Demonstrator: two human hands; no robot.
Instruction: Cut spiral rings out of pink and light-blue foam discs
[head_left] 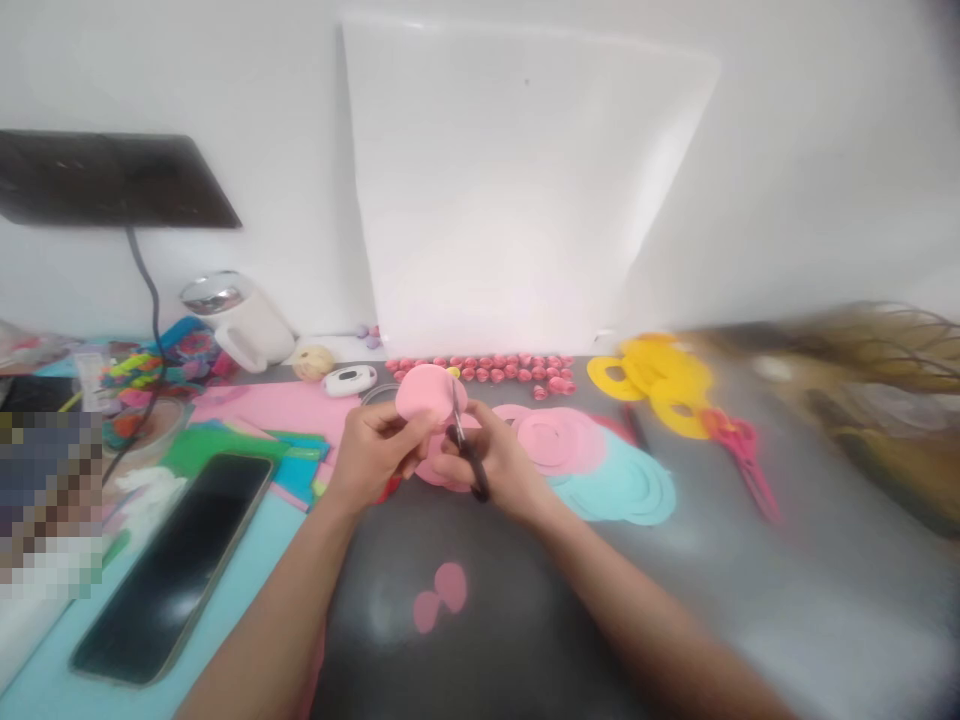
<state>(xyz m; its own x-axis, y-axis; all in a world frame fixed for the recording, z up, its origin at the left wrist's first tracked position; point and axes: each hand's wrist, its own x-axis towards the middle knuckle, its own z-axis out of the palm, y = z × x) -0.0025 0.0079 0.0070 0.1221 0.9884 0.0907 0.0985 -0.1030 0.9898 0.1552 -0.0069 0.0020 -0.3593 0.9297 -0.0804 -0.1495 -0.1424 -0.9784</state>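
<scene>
Between the fingers of my left hand (379, 445) is a round pink paper piece (421, 392), held up over the table. My right hand (491, 455) is closed on black-handled scissors (472, 465), whose blades point up against the right edge of the pink piece. Two small pink paper scraps (441, 597) lie on the dark table nearer to me. Pink paper rings (559, 438) and light blue paper rings (626, 485) lie overlapping to the right of my right hand.
Rows of small pink rolled roses (510, 370) line the back. At right are yellow paper rings (652, 375) and pink scissors (746, 455). A phone (176, 565) lies on light blue sheets at left, with a white mug (251, 325) behind. A white board (510, 190) leans on the wall.
</scene>
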